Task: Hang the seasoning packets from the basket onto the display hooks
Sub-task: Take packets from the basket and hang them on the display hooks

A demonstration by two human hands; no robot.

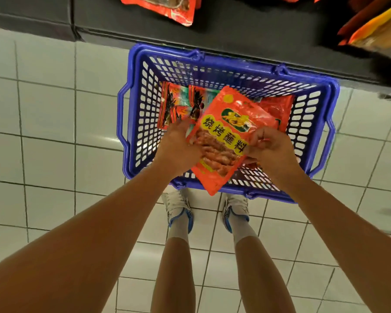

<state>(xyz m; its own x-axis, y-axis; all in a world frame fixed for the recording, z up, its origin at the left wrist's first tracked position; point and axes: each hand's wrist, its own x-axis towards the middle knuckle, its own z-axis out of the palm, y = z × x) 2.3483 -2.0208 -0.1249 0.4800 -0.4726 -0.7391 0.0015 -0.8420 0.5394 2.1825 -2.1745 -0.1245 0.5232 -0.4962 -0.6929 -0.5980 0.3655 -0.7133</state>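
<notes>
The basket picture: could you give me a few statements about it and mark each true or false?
1. Both hands hold one orange packet. True: left hand, right hand.
2. The basket is red. False: it is blue.
3. The basket stands on a tiled floor. True.
4. The basket holds nothing else. False: more packets lie inside.
5. The held packet hangs on a hook. False: it is over the basket.

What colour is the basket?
Blue, with lattice walls; the head view shows it.
</notes>
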